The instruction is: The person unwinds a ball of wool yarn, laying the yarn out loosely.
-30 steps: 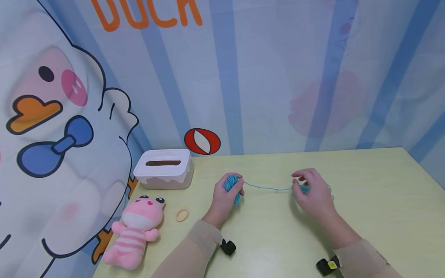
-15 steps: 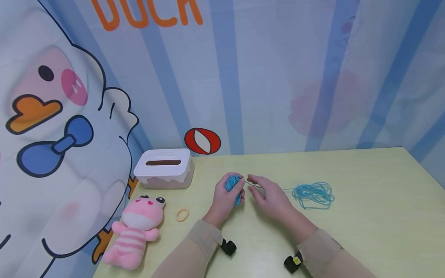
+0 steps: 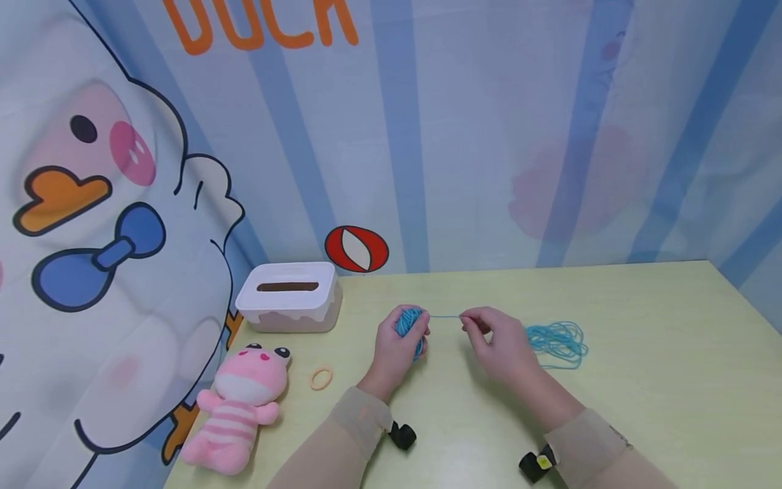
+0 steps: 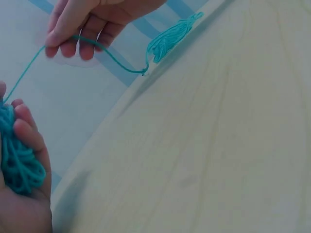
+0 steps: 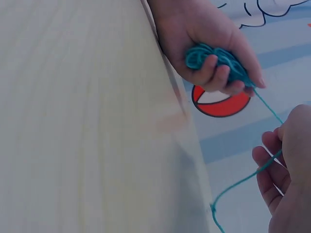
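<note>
Head view shows left hand (image 3: pixel 393 350) curled round a turquoise yarn bundle (image 3: pixel 408 322), right hand (image 3: pixel 502 343) pinching its taut strand (image 3: pixel 444 316) just beside, and a loose yarn pile (image 3: pixel 559 343) beyond the right grip that could snag should its overlapping loops tangle.

Even light, soft shadows on the table (image 3: pixel 666 387), dimmer wrist views
</note>
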A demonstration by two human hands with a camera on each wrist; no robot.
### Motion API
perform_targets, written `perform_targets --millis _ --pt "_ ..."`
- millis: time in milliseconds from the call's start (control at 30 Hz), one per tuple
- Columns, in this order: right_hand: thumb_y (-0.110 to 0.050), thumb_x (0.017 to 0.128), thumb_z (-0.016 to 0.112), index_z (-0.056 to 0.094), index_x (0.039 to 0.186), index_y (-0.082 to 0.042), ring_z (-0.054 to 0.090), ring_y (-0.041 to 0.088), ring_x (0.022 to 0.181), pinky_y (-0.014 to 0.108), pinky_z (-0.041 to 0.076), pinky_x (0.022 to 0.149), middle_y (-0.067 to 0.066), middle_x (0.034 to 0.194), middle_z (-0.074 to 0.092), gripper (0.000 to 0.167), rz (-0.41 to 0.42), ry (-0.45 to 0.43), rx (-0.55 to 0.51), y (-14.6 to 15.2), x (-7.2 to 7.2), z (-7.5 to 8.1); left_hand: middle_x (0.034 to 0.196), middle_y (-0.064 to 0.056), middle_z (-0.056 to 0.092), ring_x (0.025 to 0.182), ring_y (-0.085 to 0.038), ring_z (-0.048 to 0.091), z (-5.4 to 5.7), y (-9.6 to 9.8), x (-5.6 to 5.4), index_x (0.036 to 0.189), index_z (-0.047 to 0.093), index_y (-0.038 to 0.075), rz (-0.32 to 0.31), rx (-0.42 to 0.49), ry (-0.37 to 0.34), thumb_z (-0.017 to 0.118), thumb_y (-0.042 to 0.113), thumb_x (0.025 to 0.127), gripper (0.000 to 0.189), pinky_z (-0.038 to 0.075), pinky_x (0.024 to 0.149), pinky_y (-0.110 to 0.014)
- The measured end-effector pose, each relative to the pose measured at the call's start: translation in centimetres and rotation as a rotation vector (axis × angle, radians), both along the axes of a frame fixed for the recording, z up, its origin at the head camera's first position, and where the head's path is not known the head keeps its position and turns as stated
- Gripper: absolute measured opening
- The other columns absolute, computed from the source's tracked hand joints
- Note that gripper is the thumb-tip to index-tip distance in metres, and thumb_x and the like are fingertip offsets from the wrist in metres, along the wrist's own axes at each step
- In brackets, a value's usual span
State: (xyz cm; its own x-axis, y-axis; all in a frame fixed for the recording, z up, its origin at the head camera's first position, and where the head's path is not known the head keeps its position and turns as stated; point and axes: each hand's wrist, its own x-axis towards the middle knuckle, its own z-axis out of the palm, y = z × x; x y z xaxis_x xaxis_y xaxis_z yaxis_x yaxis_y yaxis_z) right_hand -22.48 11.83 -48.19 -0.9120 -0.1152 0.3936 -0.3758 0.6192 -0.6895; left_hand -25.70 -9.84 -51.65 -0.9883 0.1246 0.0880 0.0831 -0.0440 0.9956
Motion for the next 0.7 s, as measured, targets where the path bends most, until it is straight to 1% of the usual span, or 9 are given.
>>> perform_targets --millis 133,267,333,433,467,567,633,700 --pt "-0.012 0.108 0.07 0.079 0.115 -0.007 0.073 0.016 0.087 0.023 0.059 0.073 0.009 0.097 0.082 0.013 -0.034 0.044 -0.042 1.8 0.2 0.2 0.093 -0.001 0.064 0.069 -0.016 0.059 -0.1 -0.1 -0.1 0.126 0.068 0.015 0.03 -0.02 0.012 0.077 0.04 0.105 0.034 0.053 0.059 -0.023" --pt "-0.008 0.106 0.072 0.079 0.113 -0.005 0.071 0.009 0.083 0.022 0.059 0.071 0.007 0.096 0.082 0.012 -0.079 0.104 -0.063 3.4 0.3 0.1 0.092 0.0 0.058 0.069 -0.017 0.056 -0.2 -0.2 -0.2 0.131 0.066 0.017 0.028 -0.016 0.017 0.077 0.039 0.105 0.037 0.054 0.061 -0.024" --pt "-0.008 0.106 0.071 0.079 0.114 -0.004 0.068 0.004 0.083 0.02 0.059 0.072 0.008 0.097 0.082 0.012 -0.091 0.11 -0.08 4.2 0.4 0.1 0.093 0.0 0.058 0.07 -0.016 0.057 -0.2 -0.2 -0.2 0.133 0.063 0.015 0.027 -0.017 0.016 0.076 0.039 0.105 0.039 0.056 0.064 -0.025" --pt "-0.01 0.106 0.071 0.079 0.115 -0.003 0.066 -0.002 0.084 0.016 0.058 0.074 0.009 0.099 0.082 0.014 -0.114 0.103 -0.096 5.4 0.7 0.1 0.095 0.0 0.06 0.075 -0.016 0.061 0.1 -0.1 -0.2 0.137 0.057 0.007 0.009 0.005 0.014 0.069 0.038 0.11 0.043 0.061 0.069 -0.026" --pt "-0.011 0.107 0.071 0.079 0.115 -0.004 0.065 -0.004 0.084 0.013 0.057 0.074 0.01 0.1 0.082 0.014 -0.122 0.098 -0.098 5.8 0.9 0.1 0.094 -0.001 0.061 0.076 -0.016 0.063 0.2 0.0 -0.1 0.139 0.054 0.003 -0.002 0.02 0.011 0.066 0.036 0.112 0.044 0.062 0.071 -0.027" --pt "-0.014 0.107 0.07 0.079 0.115 -0.004 0.063 -0.008 0.084 0.007 0.054 0.076 0.01 0.099 0.083 0.016 -0.152 0.1 -0.093 7.1 1.2 0.2 0.093 -0.004 0.063 0.079 -0.017 0.066 0.4 0.1 -0.1 0.142 0.047 -0.006 -0.04 0.085 -0.007 0.054 0.029 0.116 0.044 0.064 0.073 -0.028" --pt "-0.015 0.107 0.07 0.079 0.116 -0.004 0.062 -0.011 0.084 0.004 0.051 0.078 0.01 0.099 0.083 0.017 -0.171 0.101 -0.091 7.9 1.3 0.1 0.094 -0.008 0.063 0.08 -0.017 0.067 0.4 0.2 -0.1 0.141 0.046 -0.006 -0.052 0.109 -0.02 0.052 0.025 0.116 0.041 0.064 0.075 -0.028" --pt "-0.015 0.107 0.07 0.079 0.116 -0.003 0.06 -0.014 0.084 0.002 0.049 0.077 0.011 0.098 0.083 0.018 -0.189 0.103 -0.083 8.8 1.4 0.0 0.105 -0.013 0.067 0.083 -0.017 0.068 0.4 0.2 -0.1 0.139 0.048 -0.002 -0.058 0.112 -0.028 0.053 0.024 0.116 0.035 0.065 0.077 -0.027"
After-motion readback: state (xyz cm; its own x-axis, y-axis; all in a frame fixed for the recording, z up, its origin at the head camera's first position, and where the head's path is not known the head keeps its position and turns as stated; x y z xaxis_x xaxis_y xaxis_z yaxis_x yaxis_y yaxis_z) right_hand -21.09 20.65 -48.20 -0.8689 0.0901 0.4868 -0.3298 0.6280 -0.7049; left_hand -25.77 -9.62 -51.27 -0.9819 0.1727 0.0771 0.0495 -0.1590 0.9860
